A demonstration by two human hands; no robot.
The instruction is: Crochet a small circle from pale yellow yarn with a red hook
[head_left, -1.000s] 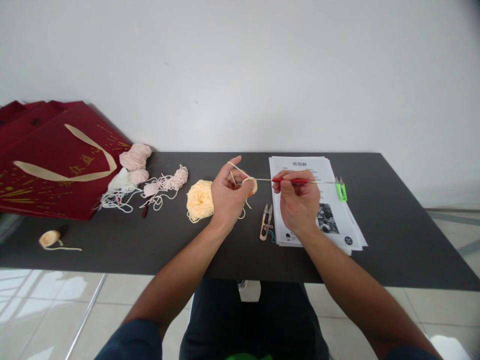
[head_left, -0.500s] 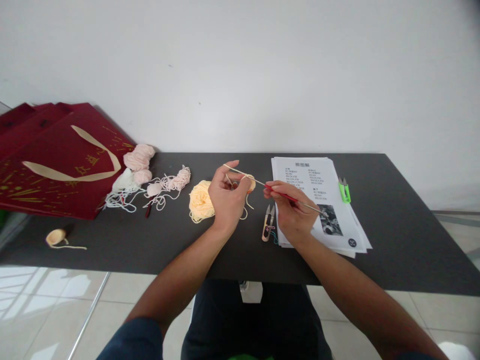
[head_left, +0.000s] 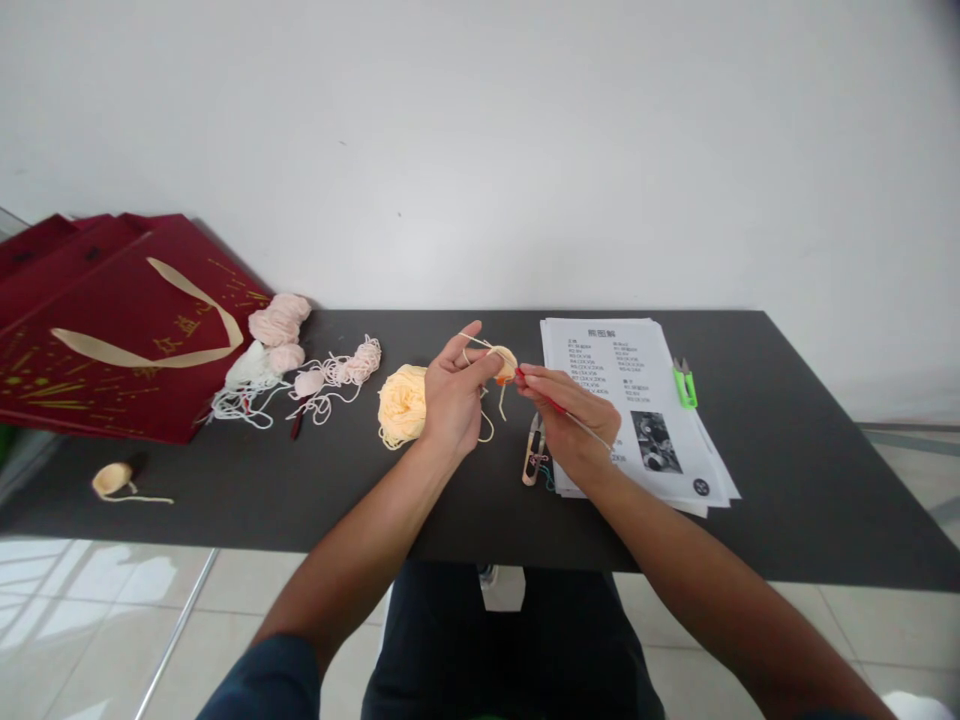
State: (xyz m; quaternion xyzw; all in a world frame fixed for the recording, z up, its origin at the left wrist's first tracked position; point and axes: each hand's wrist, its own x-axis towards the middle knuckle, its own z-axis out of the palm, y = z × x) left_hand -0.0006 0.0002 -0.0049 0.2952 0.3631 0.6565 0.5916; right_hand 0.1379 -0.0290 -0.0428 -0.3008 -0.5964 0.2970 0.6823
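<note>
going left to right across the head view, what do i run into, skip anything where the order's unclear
front red gift bag → tangled pink yarn → yellow yarn ball → left hand → right hand → green-handled snips

I see a matt, smooth dark surface [head_left: 757, 450]; soft, fibrous yellow yarn [head_left: 403, 403]; smooth paper sheets [head_left: 600, 400]; scissors [head_left: 684, 383] at right with green plastic; floor tiles [head_left: 97, 620] glossy.

Plain pale wall [head_left: 570, 150] behind dark table [head_left: 810, 480], glossy light floor tiles [head_left: 247, 590].
</note>
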